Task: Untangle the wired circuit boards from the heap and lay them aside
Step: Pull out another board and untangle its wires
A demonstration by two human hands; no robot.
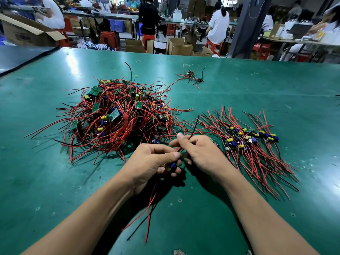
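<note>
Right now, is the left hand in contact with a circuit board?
Touching. The head view shows the left hand pinching the circuit board between thumb and fingers; the right hand pinches its wires.

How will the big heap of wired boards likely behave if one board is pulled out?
Neighbours would probably drag along, since wires in the heap loop through each other. The wires seem floppy: those under the board in the left hand droop toward the table. Each board looks small, so likely light.

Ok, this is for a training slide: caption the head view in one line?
The left hand holds a circuit board while the right hand pinches wires, between tangled heap and laid-aside pile.
</note>
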